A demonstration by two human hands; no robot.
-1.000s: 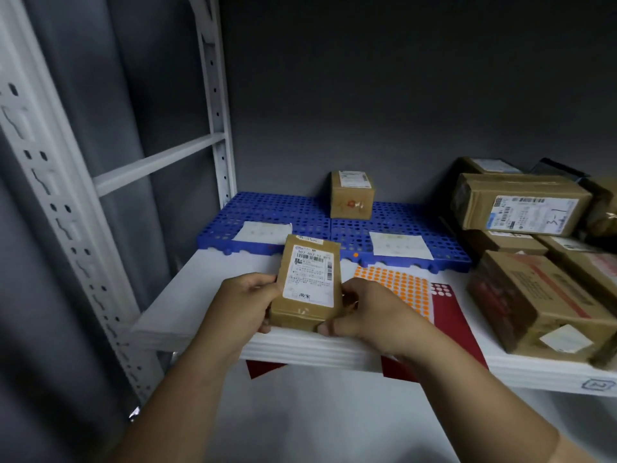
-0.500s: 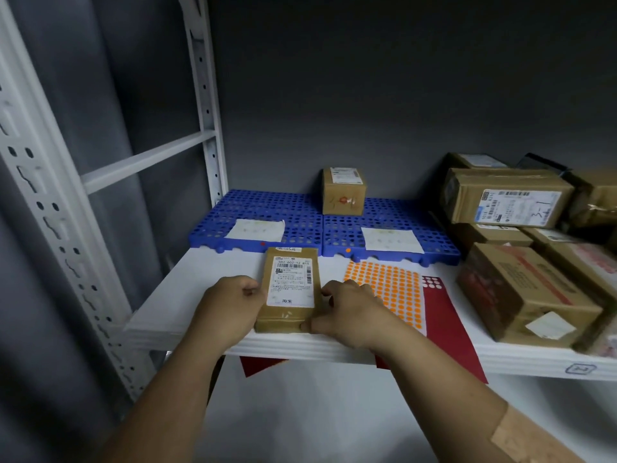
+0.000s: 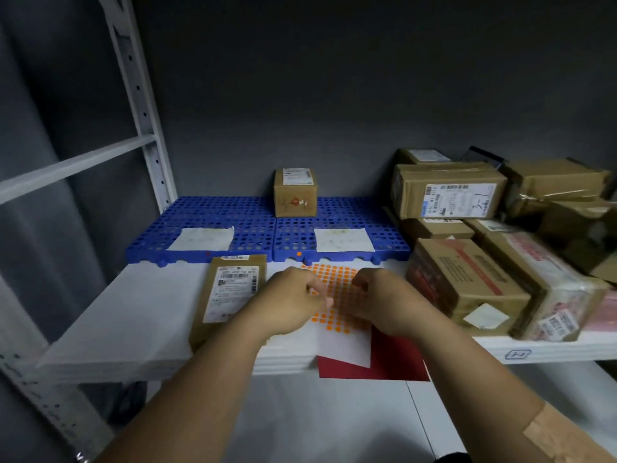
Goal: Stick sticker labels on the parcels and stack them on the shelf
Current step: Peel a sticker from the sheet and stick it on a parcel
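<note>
Left hand (image 3: 287, 304) and right hand (image 3: 384, 300): over the white sheet of orange round stickers (image 3: 337, 295), fingers curled inward at its dots; whether a dot is pinched cannot be told. Advice: lift one dot by its edge, holding the sheet flat. Flat brown cardboard parcel with white barcode label (image 3: 230, 295): just left of the sheet, untouched. Blue perforated plastic pallet (image 3: 267, 228): behind the sheet, bearing a small brown box (image 3: 295, 193).

Both bare forearms reach forward side by side, the hands close together but apart. The left hand (image 3: 289, 300) has its fingers curled inward, fingertips pointing toward the right hand (image 3: 384, 297) — whose fingers are bent likewise. What either pinches cannot be told.
</note>
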